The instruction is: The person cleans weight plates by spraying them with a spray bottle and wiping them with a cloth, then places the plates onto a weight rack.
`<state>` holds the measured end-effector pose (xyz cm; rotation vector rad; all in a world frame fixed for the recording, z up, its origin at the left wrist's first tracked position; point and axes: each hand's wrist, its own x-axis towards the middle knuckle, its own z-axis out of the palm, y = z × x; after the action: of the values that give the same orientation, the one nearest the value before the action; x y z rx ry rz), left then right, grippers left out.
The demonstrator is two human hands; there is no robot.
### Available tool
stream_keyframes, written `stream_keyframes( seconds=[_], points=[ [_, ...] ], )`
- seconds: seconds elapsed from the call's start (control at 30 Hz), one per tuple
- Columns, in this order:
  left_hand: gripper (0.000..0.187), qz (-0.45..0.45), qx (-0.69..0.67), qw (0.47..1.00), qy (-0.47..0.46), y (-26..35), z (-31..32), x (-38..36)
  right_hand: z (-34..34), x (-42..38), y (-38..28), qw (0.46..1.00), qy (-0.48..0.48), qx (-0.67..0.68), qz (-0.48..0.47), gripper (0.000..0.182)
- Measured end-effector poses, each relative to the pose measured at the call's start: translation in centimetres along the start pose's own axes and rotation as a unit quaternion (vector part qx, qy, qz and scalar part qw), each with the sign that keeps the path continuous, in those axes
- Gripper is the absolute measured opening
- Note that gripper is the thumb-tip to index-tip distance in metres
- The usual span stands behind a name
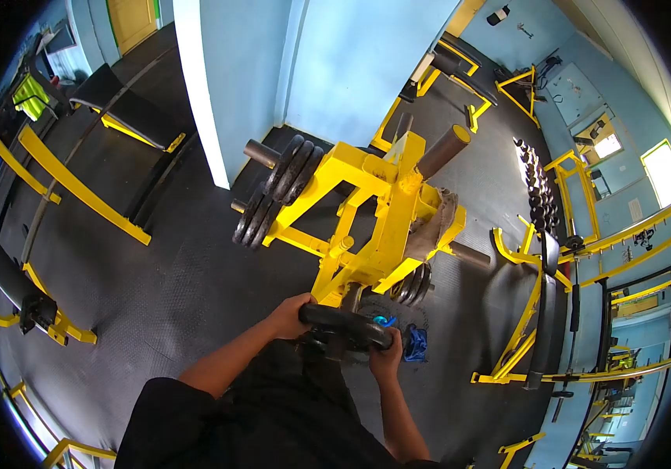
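A black weight plate [360, 328] is between my two hands, low in front of my body. My left hand [292, 316] is closed around its left edge, and my right hand [386, 356] grips the opposite edge. The plate overlaps a dark peg [352, 295] at the near end of the yellow weight rack [386, 234]. More dark plates show partly hidden below it. On the rack's left peg sits a stack of black plates [292, 168], with another stack [253, 219] lower down. A further group of plates [413, 285] hangs at the lower right side.
A grey-brown cloth [438, 227] drapes over the rack. A blue bag [415, 344] lies on the black floor by my right hand. Benches [128, 105] stand at left, a yellow-framed machine [517, 344] at right. Behind the rack is a blue wall [351, 70]; dumbbells [538, 187] line the right.
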<state>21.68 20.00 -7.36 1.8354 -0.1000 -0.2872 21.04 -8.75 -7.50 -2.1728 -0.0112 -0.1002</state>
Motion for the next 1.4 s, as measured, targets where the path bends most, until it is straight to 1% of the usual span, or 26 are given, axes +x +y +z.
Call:
stream_keyframes(
  seconds=[0.13,0.2,0.33,0.4,0.47,0.6,0.67,0.73,0.8,0.83,0.9,0.93,0.97,1.0,1.03,1.1,1.13,1.17,1.2,1.23,1.27,1.3,1.37,1.4],
  points=[
    [0.044,0.012,0.016,1.0,-0.006,-0.9,-0.2,1.5,0.2,1.2,-0.3,1.0,0.002,-0.009,-0.008,0.035],
    [0.044,0.015,0.018,1.0,0.005,-1.0,-0.2,2.1,0.4,1.8,0.0,1.0,0.01,-0.016,-0.014,0.036],
    [0.042,-0.001,0.027,0.999,0.023,-0.6,-0.6,3.8,1.1,4.0,1.4,1.0,-0.003,-0.01,0.026,0.041],
    [0.042,-0.019,0.056,0.998,0.02,-0.4,-0.9,4.9,1.5,4.9,1.3,0.999,-0.002,-0.011,0.042,0.043],
    [0.043,-0.019,0.053,0.998,0.021,-0.4,-1.2,6.1,1.5,6.0,0.5,0.996,-0.001,0.008,0.092,0.045],
    [0.048,-0.026,0.055,0.998,0.027,-0.8,-1.6,8.4,2.1,8.1,0.2,0.997,-0.004,0.018,0.072,0.044],
    [0.049,-0.016,0.06,0.998,0.031,-1.2,-1.8,9.5,2.3,9.1,-0.1,0.999,0.005,0.038,0.02,0.043],
    [0.05,-0.014,0.059,0.998,0.032,-1.0,-1.9,9.8,2.5,9.8,0.3,1.0,0.017,0.015,0.02,0.043],
    [0.046,0.005,0.081,0.995,0.051,-1.1,-1.9,9.7,2.9,9.7,1.0,0.999,0.036,-0.009,0.012,0.044],
    [0.046,-0.005,0.077,0.996,0.044,-1.3,-1.8,9.7,3.1,9.7,1.7,0.999,0.031,-0.012,0.023,0.044],
    [0.049,-0.003,0.086,0.996,0.036,-1.7,-1.8,9.9,3.4,9.8,2.8,0.999,0.039,-0.017,0.027,0.05],
    [0.051,-0.016,0.074,0.997,0.031,-2.7,-1.2,9.7,3.0,9.1,2.6,0.998,0.038,-0.024,0.042,0.05],
    [0.053,-0.024,0.065,0.997,0.033,-3.3,-1.4,10.2,2.7,9.6,2.0,0.999,0.018,-0.011,0.031,0.049],
    [0.059,-0.036,0.064,0.997,0.007,-3.4,-1.5,10.4,2.5,10.0,1.4,1.0,-0.002,0.002,0.02,0.047],
    [0.059,-0.039,0.062,0.997,0.004,-3.9,-1.4,10.5,2.5,10.0,1.5,1.0,-0.002,0.0,0.025,0.047],
    [0.062,-0.051,0.035,0.998,0.019,-4.6,-1.1,10.5,2.4,10.1,1.3,0.999,0.013,-0.033,-0.018,0.044],
    [0.066,-0.061,0.039,0.997,0.017,-4.4,-1.1,10.3,2.4,9.9,0.8,0.999,0.013,-0.035,0.02,0.044],
    [0.066,-0.063,0.038,0.997,0.015,-4.7,-0.9,10.3,2.4,9.9,0.9,0.999,0.013,-0.036,0.023,0.044],
    [0.068,-0.045,0.036,0.998,0.032,-5.5,-0.6,10.4,2.5,10.0,1.4,0.999,0.006,-0.031,0.021,0.047],
    [0.07,-0.027,0.035,0.998,0.048,-5.0,-0.7,10.4,2.7,10.2,2.3,1.0,0.001,-0.025,0.019,0.05],
    [0.077,-0.042,0.031,0.998,0.037,-4.4,-0.9,10.2,2.9,10.4,3.0,1.0,-0.002,-0.017,0.005,0.051],
    [0.077,-0.039,0.036,0.998,0.036,-3.0,-1.1,9.8,2.7,10.5,2.9,1.0,0.001,-0.014,0.003,0.051],
    [0.078,-0.085,0.046,0.993,0.064,-0.7,-1.0,8.9,2.4,10.3,2.3,0.999,-0.01,-0.033,0.002,0.051],
    [0.074,-0.103,0.05,0.99,0.086,-1.9,-0.6,9.2,2.3,10.4,2.5,0.998,-0.027,-0.052,-0.007,0.057]
  ],
)
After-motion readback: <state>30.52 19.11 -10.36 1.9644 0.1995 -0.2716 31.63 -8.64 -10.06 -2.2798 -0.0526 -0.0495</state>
